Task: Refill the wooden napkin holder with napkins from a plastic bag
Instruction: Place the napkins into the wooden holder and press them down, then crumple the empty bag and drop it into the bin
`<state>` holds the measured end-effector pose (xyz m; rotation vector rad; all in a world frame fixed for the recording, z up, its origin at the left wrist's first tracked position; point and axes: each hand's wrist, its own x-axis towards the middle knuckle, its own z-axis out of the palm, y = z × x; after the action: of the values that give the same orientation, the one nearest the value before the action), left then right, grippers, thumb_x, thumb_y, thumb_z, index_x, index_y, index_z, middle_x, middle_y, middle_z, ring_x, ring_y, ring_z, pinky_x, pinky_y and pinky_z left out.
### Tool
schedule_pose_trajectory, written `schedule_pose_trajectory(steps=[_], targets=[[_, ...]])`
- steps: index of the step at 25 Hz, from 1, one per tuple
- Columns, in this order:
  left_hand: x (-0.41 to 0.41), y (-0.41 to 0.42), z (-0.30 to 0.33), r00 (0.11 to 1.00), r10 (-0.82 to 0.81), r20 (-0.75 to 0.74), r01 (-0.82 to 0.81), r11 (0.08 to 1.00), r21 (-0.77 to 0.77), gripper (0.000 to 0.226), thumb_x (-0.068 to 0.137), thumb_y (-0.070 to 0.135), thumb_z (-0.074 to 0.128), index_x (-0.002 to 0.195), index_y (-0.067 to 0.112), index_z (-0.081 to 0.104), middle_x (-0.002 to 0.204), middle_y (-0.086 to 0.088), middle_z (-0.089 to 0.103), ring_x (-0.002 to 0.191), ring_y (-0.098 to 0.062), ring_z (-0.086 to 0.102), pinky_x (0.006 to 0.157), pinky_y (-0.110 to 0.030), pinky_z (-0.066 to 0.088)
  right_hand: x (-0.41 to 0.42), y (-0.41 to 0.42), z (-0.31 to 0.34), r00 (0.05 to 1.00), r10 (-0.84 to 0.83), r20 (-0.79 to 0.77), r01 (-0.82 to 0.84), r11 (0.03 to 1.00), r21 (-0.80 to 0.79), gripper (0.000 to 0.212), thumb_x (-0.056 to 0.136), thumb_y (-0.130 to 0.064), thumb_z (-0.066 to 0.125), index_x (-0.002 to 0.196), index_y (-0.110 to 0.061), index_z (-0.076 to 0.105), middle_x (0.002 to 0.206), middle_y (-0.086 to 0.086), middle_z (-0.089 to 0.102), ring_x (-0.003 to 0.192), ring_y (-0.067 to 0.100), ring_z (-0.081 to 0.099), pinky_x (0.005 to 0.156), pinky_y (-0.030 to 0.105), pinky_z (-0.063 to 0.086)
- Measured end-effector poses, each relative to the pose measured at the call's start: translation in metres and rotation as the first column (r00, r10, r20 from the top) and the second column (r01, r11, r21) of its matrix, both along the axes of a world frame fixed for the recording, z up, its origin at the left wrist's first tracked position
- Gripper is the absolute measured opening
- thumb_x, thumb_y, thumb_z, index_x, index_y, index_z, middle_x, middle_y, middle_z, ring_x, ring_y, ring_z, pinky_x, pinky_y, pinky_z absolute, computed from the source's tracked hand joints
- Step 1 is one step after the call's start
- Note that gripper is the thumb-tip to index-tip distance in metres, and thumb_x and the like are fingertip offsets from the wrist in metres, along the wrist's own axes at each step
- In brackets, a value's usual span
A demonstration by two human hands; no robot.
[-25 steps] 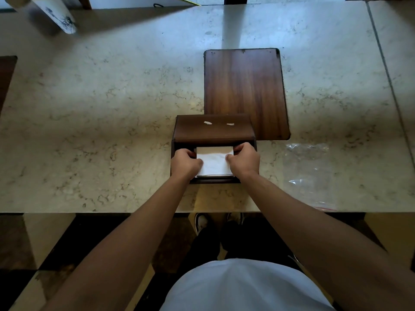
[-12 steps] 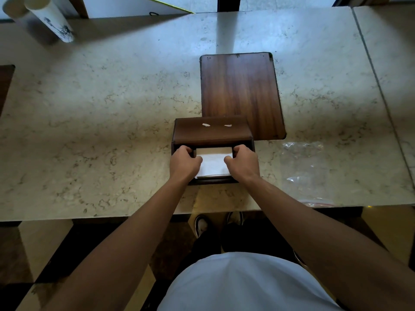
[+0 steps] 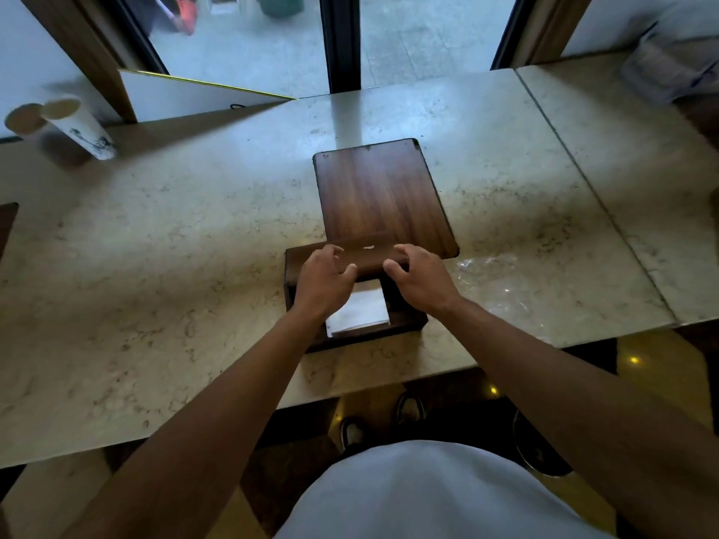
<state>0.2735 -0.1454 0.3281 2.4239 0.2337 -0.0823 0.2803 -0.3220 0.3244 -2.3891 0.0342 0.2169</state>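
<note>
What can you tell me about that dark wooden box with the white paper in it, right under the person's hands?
The dark brown wooden napkin holder is a low rectangular box standing flat near the front edge of the pale marble table. Its top is open, showing a stack of white folded napkins inside. A wooden bar spans its far side, with a small white mark on it. The left hand and right hand are over it, fingers spread and curled; whether they touch the wood is unclear. Its far edge meets a flat wooden board.

Your dark wooden napkin holder sat open near the front edge of the desk, with a white stack of napkins lying flat inside. The clear plastic bag lay crumpled and flat just to its right.
</note>
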Motion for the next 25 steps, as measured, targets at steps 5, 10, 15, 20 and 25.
schedule_pose_trajectory(steps=[5,10,15,20,25], targets=[[0.006,-0.024,0.005,0.98,-0.2,-0.003,0.2,0.98,0.015,0.047,0.093,0.035,0.064,0.133,0.01,0.058,0.126,-0.011,0.064,0.112,-0.024,0.06,0.083,-0.028,0.041,-0.018,-0.029,0.002,0.998,-0.06,-0.034,0.059,0.998,-0.011,0.054,0.098,-0.038,0.057,0.141,-0.005,0.054,0.14,0.015,0.06,0.13,0.03,0.056,0.1,0.035,0.043],[0.007,-0.071,-0.001,0.894,-0.447,-0.041,0.446,0.894,-0.03,0.044,0.093,0.034,0.066,0.13,0.012,0.058,0.125,-0.01,0.063,0.11,-0.022,0.058,0.085,-0.03,0.045,-0.051,-0.086,-0.005,0.975,-0.211,-0.078,0.207,0.977,-0.052,0.057,0.097,-0.039,0.058,0.145,-0.008,0.05,0.146,0.014,0.057,0.135,0.029,0.051,0.107,0.036,0.04],[0.012,-0.137,-0.003,0.828,-0.556,-0.08,0.558,0.83,0.003,0.053,0.091,0.036,0.065,0.137,0.009,0.055,0.136,-0.013,0.059,0.125,-0.028,0.055,0.101,-0.035,0.043,-0.08,-0.142,-0.017,0.924,-0.367,-0.107,0.363,0.93,-0.062,0.056,0.098,-0.038,0.059,0.144,-0.009,0.05,0.148,0.013,0.054,0.136,0.029,0.048,0.109,0.036,0.037],[0.024,-0.189,-0.01,0.786,-0.594,-0.171,0.61,0.79,0.061,0.054,0.09,0.039,0.062,0.136,0.011,0.055,0.137,-0.013,0.058,0.124,-0.029,0.055,0.1,-0.042,0.048,-0.092,-0.187,-0.033,0.889,-0.425,-0.17,0.423,0.905,-0.049,0.051,0.097,-0.038,0.061,0.14,-0.011,0.055,0.143,0.013,0.055,0.125,0.026,0.055,0.099,0.031,0.04],[0.019,-0.221,-0.03,0.876,-0.406,-0.261,0.427,0.904,0.03,0.052,0.087,0.035,0.065,0.13,0.008,0.054,0.127,-0.012,0.062,0.114,-0.029,0.06,0.076,-0.03,0.04,-0.072,-0.214,-0.054,0.86,-0.457,-0.228,0.44,0.889,-0.124,0.044,0.094,-0.029,0.062,0.133,-0.008,0.058,0.137,0.017,0.055,0.12,0.03,0.056,0.1,0.034,0.043]])
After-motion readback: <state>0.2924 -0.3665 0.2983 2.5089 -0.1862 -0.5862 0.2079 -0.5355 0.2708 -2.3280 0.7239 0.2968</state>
